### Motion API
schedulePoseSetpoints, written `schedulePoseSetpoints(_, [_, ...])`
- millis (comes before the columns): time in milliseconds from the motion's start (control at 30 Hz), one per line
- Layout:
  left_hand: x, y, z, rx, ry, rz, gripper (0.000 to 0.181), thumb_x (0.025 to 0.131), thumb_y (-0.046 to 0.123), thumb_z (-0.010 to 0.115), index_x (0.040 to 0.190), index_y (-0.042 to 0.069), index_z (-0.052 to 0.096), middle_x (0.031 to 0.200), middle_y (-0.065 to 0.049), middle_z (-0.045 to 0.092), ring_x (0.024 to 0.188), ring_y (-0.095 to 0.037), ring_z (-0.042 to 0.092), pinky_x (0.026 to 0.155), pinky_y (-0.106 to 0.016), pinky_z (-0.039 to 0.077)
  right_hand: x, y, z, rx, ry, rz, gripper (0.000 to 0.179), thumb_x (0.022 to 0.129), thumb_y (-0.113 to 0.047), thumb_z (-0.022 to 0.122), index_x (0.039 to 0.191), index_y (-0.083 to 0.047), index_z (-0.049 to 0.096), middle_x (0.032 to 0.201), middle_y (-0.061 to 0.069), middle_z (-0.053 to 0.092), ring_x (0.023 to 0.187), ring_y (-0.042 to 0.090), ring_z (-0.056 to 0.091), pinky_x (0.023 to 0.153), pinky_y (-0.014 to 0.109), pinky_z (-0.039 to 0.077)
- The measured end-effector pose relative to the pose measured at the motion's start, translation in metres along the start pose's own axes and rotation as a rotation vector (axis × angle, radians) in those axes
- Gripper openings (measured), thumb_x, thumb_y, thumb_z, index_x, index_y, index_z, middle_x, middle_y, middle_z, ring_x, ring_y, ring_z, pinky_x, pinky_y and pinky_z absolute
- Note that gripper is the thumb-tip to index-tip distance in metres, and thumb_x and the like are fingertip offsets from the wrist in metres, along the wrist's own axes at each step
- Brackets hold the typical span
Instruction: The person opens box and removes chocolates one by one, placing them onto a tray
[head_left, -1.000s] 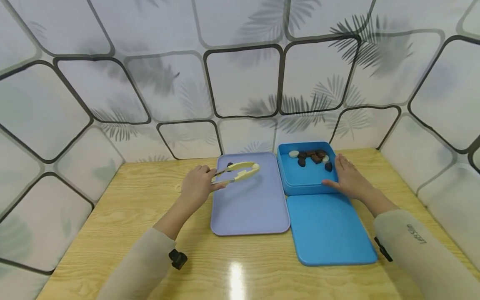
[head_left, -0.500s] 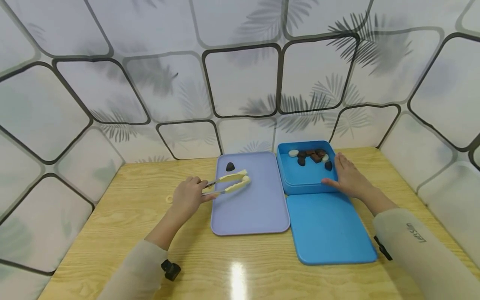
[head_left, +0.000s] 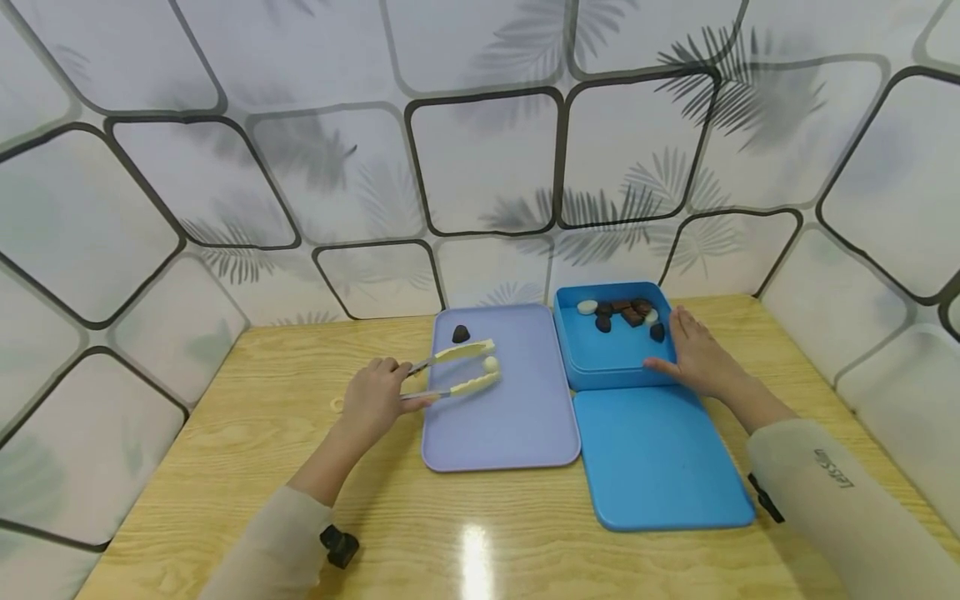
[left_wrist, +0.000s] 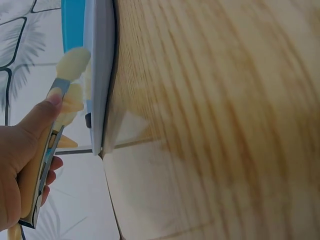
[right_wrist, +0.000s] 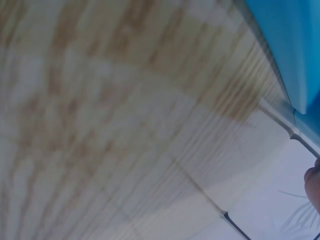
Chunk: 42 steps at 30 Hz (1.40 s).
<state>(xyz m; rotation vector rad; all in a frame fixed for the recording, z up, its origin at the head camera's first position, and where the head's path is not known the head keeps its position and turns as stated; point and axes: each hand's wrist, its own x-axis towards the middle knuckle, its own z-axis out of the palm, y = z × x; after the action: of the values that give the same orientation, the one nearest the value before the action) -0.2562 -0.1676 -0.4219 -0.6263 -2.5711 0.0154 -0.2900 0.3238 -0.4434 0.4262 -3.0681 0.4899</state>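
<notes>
My left hand (head_left: 375,396) grips the metal handles of cream-tipped tongs (head_left: 465,350), whose arms stand apart over the lilac tray (head_left: 510,433). Between the tips sits a small round white piece (head_left: 491,364), apart from the lower tip. A dark chocolate-like piece (head_left: 461,333) lies near the tray's far left corner. In the left wrist view the thumb (left_wrist: 52,97) presses along one tong arm. My right hand (head_left: 697,350) rests with straight fingers against the right wall of the blue box (head_left: 607,380); the right wrist view shows only a fingertip (right_wrist: 313,185).
Inside the box, several dark, brown and white pieces (head_left: 632,317) gather toward the back. A flat blue lid (head_left: 667,458) lies in front of it, beside the tray. The wooden table (head_left: 247,467) ends at a patterned cloth wall (head_left: 487,167) behind and at both sides.
My left hand has drawn back left and down with the tongs. Their tips have spread from around the white piece, which is now lower on the tray. My right hand has stayed put.
</notes>
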Motion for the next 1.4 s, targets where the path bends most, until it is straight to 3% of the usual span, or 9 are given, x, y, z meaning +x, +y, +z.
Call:
schedulePoseSetpoints(267, [0.004, 0.004, -0.004, -0.113, 0.125, 0.019, 0.084, 0.052, 0.058, 0.084, 0.104, -0.004, 0.065, 0.087, -0.016, 0.062, 0.075, -0.030, 0.060, 0.063, -0.038, 0.053, -0.001, 0.000, -0.001, -0.013, -0.014, 0.016, 0.107, 0.089, -0.061, 0.049, 0.143, 0.017, -0.001, 0.150, 0.036, -0.004, 0.138, 0.052, 0.002, 0.111, 0.061, 0.007])
schedulePoseSetpoints(433, [0.021, 0.011, -0.012, -0.152, 0.145, 0.024, 0.085, 0.053, 0.057, 0.084, 0.108, -0.005, 0.064, 0.089, -0.017, 0.062, 0.075, -0.029, 0.058, 0.065, -0.039, 0.052, 0.000, -0.001, -0.002, -0.006, -0.019, 0.022, 0.107, 0.089, -0.061, 0.049, 0.143, 0.017, -0.002, 0.150, 0.036, -0.005, 0.138, 0.052, 0.001, 0.111, 0.060, 0.007])
schedulePoseSetpoints(600, [0.044, 0.023, -0.018, -0.175, 0.157, 0.074, 0.085, 0.055, 0.056, 0.083, 0.108, -0.007, 0.061, 0.088, -0.018, 0.060, 0.076, -0.031, 0.057, 0.069, -0.040, 0.051, -0.001, -0.001, -0.003, -0.002, -0.024, 0.028, 0.107, 0.089, -0.060, 0.050, 0.143, 0.017, -0.002, 0.151, 0.035, -0.005, 0.138, 0.051, 0.001, 0.111, 0.060, 0.006])
schedulePoseSetpoints(667, [0.053, 0.030, -0.018, -0.120, 0.165, 0.117, 0.086, 0.056, 0.058, 0.082, 0.105, -0.009, 0.060, 0.087, -0.018, 0.060, 0.078, -0.031, 0.057, 0.071, -0.040, 0.050, -0.002, 0.000, -0.002, -0.002, -0.026, 0.029, 0.107, 0.089, -0.060, 0.050, 0.143, 0.017, -0.002, 0.151, 0.035, -0.005, 0.139, 0.051, 0.000, 0.111, 0.060, 0.006])
schedulePoseSetpoints(867, [0.075, 0.055, -0.010, 0.196, 0.241, 0.253, 0.085, 0.064, 0.073, 0.067, 0.095, -0.006, 0.059, 0.083, -0.013, 0.058, 0.076, -0.025, 0.055, 0.071, -0.034, 0.047, -0.002, 0.000, -0.001, -0.001, -0.033, 0.027, 0.107, 0.090, -0.060, 0.049, 0.143, 0.017, -0.003, 0.151, 0.035, -0.006, 0.139, 0.051, 0.000, 0.111, 0.060, 0.006])
schedulePoseSetpoints(1000, [0.089, 0.075, -0.007, 0.219, 0.262, 0.261, 0.084, 0.068, 0.077, 0.060, 0.092, -0.004, 0.060, 0.078, -0.010, 0.056, 0.070, -0.020, 0.052, 0.066, -0.030, 0.048, -0.001, -0.001, -0.001, 0.001, -0.036, 0.025, 0.107, 0.090, -0.060, 0.049, 0.143, 0.017, -0.003, 0.150, 0.036, -0.005, 0.138, 0.052, 0.000, 0.111, 0.060, 0.006])
schedulePoseSetpoints(1133, [0.108, 0.093, -0.007, 0.208, 0.190, 0.247, 0.082, 0.071, 0.076, 0.058, 0.094, -0.002, 0.061, 0.082, -0.011, 0.058, 0.074, -0.020, 0.054, 0.071, -0.030, 0.049, 0.000, -0.001, -0.002, 0.010, -0.037, 0.027, 0.107, 0.090, -0.060, 0.050, 0.143, 0.017, -0.003, 0.150, 0.036, -0.006, 0.138, 0.052, 0.000, 0.111, 0.060, 0.005])
schedulePoseSetpoints(1400, [0.134, 0.120, -0.005, 0.186, -0.108, 0.229, 0.076, 0.086, 0.070, 0.043, 0.104, -0.002, 0.059, 0.097, -0.011, 0.059, 0.091, -0.021, 0.055, 0.086, -0.031, 0.046, 0.001, 0.001, -0.001, 0.011, -0.037, 0.025, 0.106, 0.090, -0.060, 0.050, 0.143, 0.016, -0.003, 0.151, 0.035, -0.007, 0.139, 0.051, -0.001, 0.111, 0.060, 0.006])
